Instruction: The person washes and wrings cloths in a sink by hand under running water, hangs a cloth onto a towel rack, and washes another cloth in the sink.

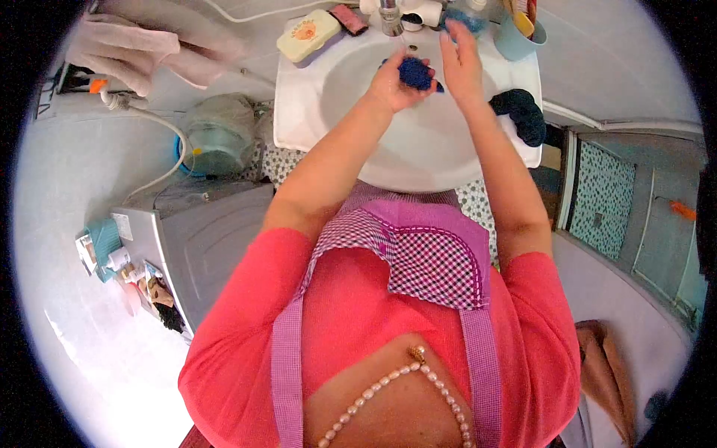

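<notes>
Honestly the biggest risk I see is that small blue cloth (415, 72) getting away. It's bunched up in the left hand (392, 86), fingers curled tight round it, held over the white sink (418, 157) right below the tap (390, 19). The right hand (461, 63) is just beside it with the fingers spread flat and holding nothing, so all the grip is on one side. Wet fabric balled like that is slippery, I'd guess, and if the squeeze loosens it drops into the basin, maybe over the drain, though I can't see the drain from here.

Second thing: the dark cloth (521, 112) is draped over the sink's right rim, half hanging off. A bump from the right forearm could knock it to the floor or into the bowl.

Also the soap box (308, 33) sits on the back left corner and the teal cup (517, 33) with brushes is at the back right, near the right hand. Reaching for the tap carelessly could tip that cup.
</notes>
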Tool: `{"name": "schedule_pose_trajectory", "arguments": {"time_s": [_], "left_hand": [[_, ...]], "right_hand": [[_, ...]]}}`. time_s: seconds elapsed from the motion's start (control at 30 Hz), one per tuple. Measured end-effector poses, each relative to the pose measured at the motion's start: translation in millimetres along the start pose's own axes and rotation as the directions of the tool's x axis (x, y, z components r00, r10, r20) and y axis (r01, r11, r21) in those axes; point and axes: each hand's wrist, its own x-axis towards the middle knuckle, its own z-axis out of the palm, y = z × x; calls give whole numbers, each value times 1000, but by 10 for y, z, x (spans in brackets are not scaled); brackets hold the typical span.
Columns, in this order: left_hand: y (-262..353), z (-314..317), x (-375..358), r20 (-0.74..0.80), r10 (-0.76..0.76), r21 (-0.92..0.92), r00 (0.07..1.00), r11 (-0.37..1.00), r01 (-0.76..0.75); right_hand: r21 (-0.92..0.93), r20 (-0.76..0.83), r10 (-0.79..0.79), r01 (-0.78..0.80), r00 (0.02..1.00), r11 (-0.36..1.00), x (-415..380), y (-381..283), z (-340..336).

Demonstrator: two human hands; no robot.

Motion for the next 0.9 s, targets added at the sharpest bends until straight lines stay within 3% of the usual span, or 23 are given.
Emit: {"name": "schedule_pose_trajectory", "arguments": {"time_s": [0.03, 0.13, 0.23, 0.33, 0.37, 0.43, 0.53, 0.57, 0.63, 0.73, 0.77, 0.9], "left_hand": [[11, 15, -2, -27, -1, -34, 1000, 999, 0], [83, -24, 57, -30, -19, -54, 999, 998, 17], [102, -30, 54, -47, 54, 41, 997, 998, -52], [203, -63, 39, -57, 65, 68, 996, 996, -61], [239, -141, 73, -67, 46, 66, 997, 997, -42], [260, -191, 75, -80, 17, 122, 997, 992, -8], [228, -87, -45, -125, 37, 276, 991, 961, 0], [157, 51, -127, -163, 66, 317, 984, 948, -12], [79, 191, -152, -204, 78, 428, 976, 903, 17], [-105, 244, -129, -249, 103, 379, 963, 925, -1], [-117, 257, -163, -317, 116, 463, 941, 885, 47], [-207, 306, -115, -281, 266, 500, 922, 861, -96]], "right_hand": [[95, -81, -62, 70, 995, 993, 174, -43, -97], [-380, -217, -364, 266, 906, 886, 618, -148, -117], [-342, 11, -119, 116, 993, 933, 790, -102, -11], [-133, 380, 58, -7, 923, 991, 744, -370, -131], [58, 437, 104, -143, 893, 988, 671, -376, -178], [393, 566, 147, -421, 811, 818, 514, -259, -269], [567, 277, 179, -311, 944, 763, 74, 189, 21], [575, 364, 339, -495, 868, 652, -55, 169, 81], [535, 522, 586, -773, 620, 341, -269, -2, 124], [537, 771, 462, -837, 438, -102, -369, -179, 163], [518, 723, 569, -852, 391, -73, -346, -247, 185], [624, 525, 620, -759, 583, 185, -385, -242, 339]]}}
